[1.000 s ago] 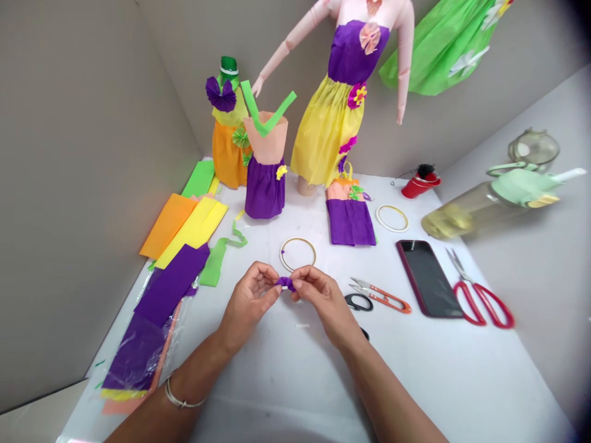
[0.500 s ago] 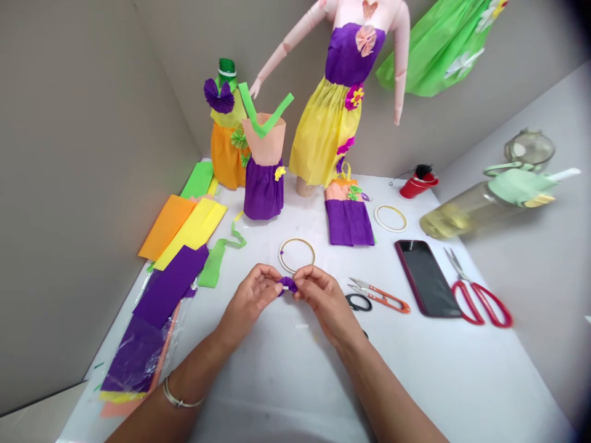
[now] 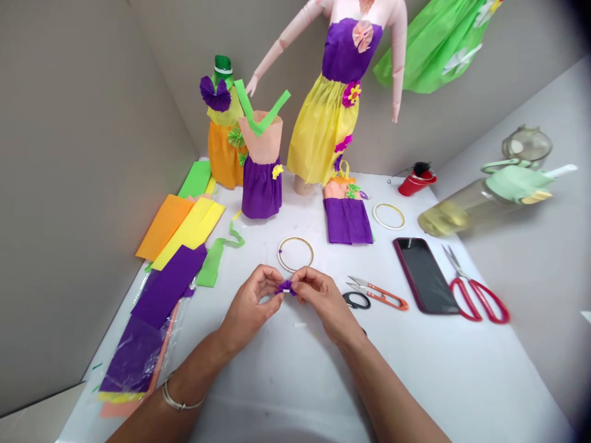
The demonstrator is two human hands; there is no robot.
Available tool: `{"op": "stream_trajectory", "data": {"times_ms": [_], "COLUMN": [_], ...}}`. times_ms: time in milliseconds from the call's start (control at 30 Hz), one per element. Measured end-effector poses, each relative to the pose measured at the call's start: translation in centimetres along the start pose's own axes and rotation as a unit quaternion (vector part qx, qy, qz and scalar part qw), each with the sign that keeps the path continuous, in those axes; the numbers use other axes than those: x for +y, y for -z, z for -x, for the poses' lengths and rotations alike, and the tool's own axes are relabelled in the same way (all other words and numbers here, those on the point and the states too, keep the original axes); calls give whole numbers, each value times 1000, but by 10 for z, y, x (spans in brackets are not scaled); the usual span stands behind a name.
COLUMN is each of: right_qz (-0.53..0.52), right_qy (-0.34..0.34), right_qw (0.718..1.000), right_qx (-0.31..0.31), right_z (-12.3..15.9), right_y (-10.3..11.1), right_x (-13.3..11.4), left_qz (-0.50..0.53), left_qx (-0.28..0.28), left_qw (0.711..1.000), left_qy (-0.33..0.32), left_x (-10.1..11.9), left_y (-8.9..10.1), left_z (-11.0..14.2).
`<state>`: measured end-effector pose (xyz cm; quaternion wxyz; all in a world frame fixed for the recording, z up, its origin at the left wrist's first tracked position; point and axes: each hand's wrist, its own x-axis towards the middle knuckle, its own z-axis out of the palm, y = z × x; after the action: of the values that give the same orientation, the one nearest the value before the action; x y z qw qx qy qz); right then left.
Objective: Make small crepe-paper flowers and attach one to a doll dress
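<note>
My left hand (image 3: 249, 304) and my right hand (image 3: 323, 301) meet above the white table (image 3: 286, 381), both pinching a small purple crepe-paper piece (image 3: 286, 287) with a white band at its middle. Fingertips of each hand close on either end of it. Just behind my hands lies a thin ring (image 3: 295, 253). A bangle circles my left wrist. To the right of my right hand lie orange thread snips (image 3: 378, 294) and a black loop handle (image 3: 356, 300).
Paper-dressed figures stand at the back: an orange one (image 3: 224, 132), a purple-skirted one (image 3: 261, 166), a tall yellow-and-purple doll (image 3: 332, 104). Coloured paper sheets (image 3: 180, 246) lie left. A flat purple dress (image 3: 347, 215), second ring (image 3: 389, 216), phone (image 3: 425, 274), red scissors (image 3: 475, 295), bottle (image 3: 484, 200) lie right.
Both hands stay pinched on the purple piece, shifting slightly up and turning it a little. The view has drifted slightly; nothing else moved.
</note>
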<state>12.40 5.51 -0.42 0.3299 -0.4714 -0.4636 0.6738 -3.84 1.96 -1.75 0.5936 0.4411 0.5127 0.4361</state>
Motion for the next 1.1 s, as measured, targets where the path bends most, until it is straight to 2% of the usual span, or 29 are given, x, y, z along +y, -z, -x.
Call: {"op": "stream_trajectory", "data": {"times_ms": [200, 400, 667, 867, 1000, 1100], "right_qz": [-74, -123, -108, -99, -60, -22], "right_qy": [9, 2, -1, 14, 5, 4], "right_qw": [997, 992, 994, 994, 998, 999], "right_qx": [33, 38, 23, 35, -2, -23], "right_z": [-1, 0, 3, 1, 2, 3], "right_y": [1, 2, -4, 3, 6, 6], "right_x": [2, 2, -1, -1, -5, -5], "left_qz": [18, 59, 112, 120, 93, 65], "left_qx": [1, -17, -40, -38, -44, -69], "left_qw": [1000, 997, 991, 989, 992, 994], "left_qy": [-17, 39, 66, 77, 67, 54], "left_x": [2, 5, 1, 2, 2, 1], "left_y": [5, 6, 5, 7, 7, 8], "left_z": [0, 0, -2, -3, -3, -3]}}
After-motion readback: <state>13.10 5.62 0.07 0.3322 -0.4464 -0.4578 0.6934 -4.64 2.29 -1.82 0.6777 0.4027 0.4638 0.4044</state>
